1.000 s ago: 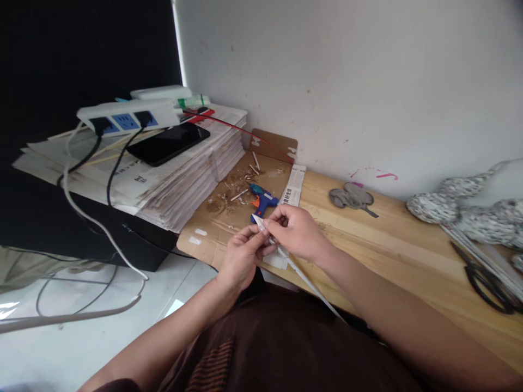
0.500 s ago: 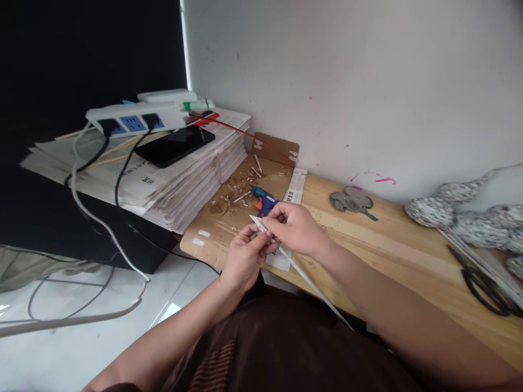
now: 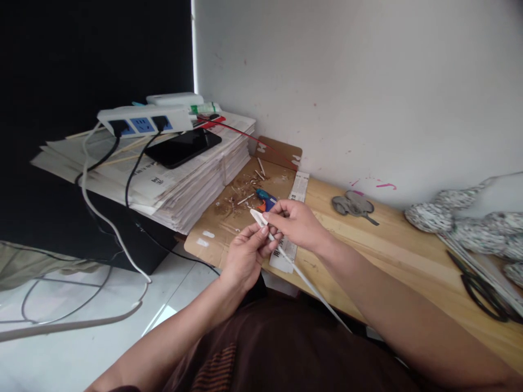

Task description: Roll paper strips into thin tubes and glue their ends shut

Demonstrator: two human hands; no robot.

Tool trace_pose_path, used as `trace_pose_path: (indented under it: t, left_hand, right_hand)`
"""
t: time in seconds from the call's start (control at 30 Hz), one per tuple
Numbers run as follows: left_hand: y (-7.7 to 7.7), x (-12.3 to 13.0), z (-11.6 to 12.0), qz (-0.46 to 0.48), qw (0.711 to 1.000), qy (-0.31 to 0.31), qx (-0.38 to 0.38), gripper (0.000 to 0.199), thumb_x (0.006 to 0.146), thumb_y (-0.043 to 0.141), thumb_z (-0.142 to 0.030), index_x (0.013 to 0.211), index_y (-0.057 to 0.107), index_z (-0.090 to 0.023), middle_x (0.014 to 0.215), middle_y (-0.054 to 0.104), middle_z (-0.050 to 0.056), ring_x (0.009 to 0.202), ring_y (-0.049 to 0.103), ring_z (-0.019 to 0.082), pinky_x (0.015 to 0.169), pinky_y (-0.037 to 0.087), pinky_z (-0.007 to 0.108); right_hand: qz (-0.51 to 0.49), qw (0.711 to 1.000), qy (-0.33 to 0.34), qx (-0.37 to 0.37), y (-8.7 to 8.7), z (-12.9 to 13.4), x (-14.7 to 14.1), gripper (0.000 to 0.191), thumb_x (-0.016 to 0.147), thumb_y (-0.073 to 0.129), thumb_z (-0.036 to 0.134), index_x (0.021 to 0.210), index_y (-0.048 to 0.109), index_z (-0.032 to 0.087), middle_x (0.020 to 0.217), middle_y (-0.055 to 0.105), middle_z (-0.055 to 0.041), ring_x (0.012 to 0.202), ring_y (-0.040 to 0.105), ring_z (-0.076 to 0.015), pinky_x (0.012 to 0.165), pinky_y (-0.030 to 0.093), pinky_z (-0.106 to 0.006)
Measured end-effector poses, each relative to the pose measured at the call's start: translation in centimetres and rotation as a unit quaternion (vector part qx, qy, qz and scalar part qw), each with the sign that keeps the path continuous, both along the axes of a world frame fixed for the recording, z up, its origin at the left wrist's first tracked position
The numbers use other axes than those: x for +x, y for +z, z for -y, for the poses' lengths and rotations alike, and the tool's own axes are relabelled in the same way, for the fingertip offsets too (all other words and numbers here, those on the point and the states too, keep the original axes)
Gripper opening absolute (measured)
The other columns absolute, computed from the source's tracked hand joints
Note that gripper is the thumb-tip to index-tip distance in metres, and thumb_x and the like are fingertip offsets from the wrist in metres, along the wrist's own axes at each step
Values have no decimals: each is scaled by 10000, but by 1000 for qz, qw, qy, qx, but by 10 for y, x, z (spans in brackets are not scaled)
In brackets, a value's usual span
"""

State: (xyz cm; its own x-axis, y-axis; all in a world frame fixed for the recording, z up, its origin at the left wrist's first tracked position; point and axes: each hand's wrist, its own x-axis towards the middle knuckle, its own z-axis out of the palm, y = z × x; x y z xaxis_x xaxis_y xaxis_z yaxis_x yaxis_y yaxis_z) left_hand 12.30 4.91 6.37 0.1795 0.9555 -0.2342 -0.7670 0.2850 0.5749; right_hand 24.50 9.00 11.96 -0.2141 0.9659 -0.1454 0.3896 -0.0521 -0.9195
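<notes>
A thin rolled paper stick (image 3: 307, 283) slants from my fingers down to the right across my lap. Its upper end widens into a flat, pointed white paper tip (image 3: 258, 218). My left hand (image 3: 250, 250) is closed round the stick just below that tip, thumb on top. With thumb and forefinger, my right hand (image 3: 295, 222) pinches the paper tip from the right side. Just behind my hands lies a blue glue gun (image 3: 267, 201) with an orange trigger, partly hidden by my right hand.
Glue-stained cardboard (image 3: 229, 218) with paper scraps lies on the wooden table (image 3: 368, 256). At left, a newspaper stack (image 3: 204, 179) carries a phone (image 3: 186, 147) and a power strip (image 3: 147, 121) with trailing cables. Scissors (image 3: 482, 296), a grey cloth-like piece (image 3: 353, 207) and woven paper forms (image 3: 482, 231) lie right.
The paper tip has turned slightly and shows more of its flat face. Both hands stay nearly in place, while the whole view has shifted a little.
</notes>
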Motion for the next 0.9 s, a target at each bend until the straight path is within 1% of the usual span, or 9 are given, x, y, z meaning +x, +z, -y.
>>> trace_pose_path:
  t: [0.1,0.2,0.3,0.37,0.47,0.53,0.7,0.77,0.9]
  left_hand:
    - [-3,-4,0,0,1000,2,-2,110,790,695,-140,888,673,-96,860,712,73,771,702,135,706,589,199]
    - [-4,-10,1,2,1000,16,-13,113,788,694,-130,895,667,-104,868,720,75,797,715,163,715,594,212]
    - [-2,-16,4,3,1000,20,-10,124,783,697,-128,901,665,-108,856,724,74,813,721,182,707,596,211]
    - [-1,-20,7,-1,1000,16,-7,132,777,706,-135,899,663,-112,843,725,73,814,722,186,704,595,208]
    - [-3,-24,11,-8,1000,6,-9,140,762,723,-141,885,659,-123,817,723,66,818,723,191,704,594,209]
    - [-6,-26,13,-12,1000,4,-13,140,754,730,-142,872,656,-129,804,719,58,826,722,194,709,594,212]
    - [-14,-29,14,-12,1000,-5,-19,134,763,723,-141,873,646,-134,832,720,57,847,719,189,707,592,203]
    - [-16,-31,14,-12,1000,-12,-19,134,765,720,-139,872,638,-135,836,719,58,852,719,192,702,591,202]
    - [-19,-31,16,-7,999,-8,-33,134,762,720,-125,853,623,-136,839,720,58,855,720,199,696,591,201]
  right_hand:
    - [16,1000,-7,13,-11,-9,5,336,857,513,501,770,583,184,656,664,-18,530,599,-117,504,447,-218]
    - [171,984,-28,38,-27,-22,11,449,863,463,570,749,652,178,763,702,-62,647,634,-148,547,425,-229]
    - [316,948,-15,25,-39,-33,9,550,860,407,632,675,667,184,692,692,-73,661,634,-178,548,388,-250]
    - [362,932,-14,30,-42,-38,3,636,849,350,692,649,668,179,671,687,-99,694,646,-204,553,380,-262]
    - [385,921,-13,54,-41,-41,-8,731,788,317,788,699,698,171,730,703,-152,792,668,-266,586,408,-285]
    - [395,916,-14,63,-41,-42,-13,740,753,348,811,769,721,172,808,718,-171,844,672,-302,613,432,-306]
    - [400,914,-53,38,-45,-42,-18,603,797,445,680,884,731,155,949,722,-187,907,677,-316,665,464,-320]
    - [394,916,-67,26,-46,-44,-18,605,791,452,680,884,728,149,954,720,-195,910,678,-313,671,470,-318]
    - [360,928,-93,34,-46,-48,-19,677,715,465,770,807,712,147,926,715,-207,930,670,-334,699,477,-343]
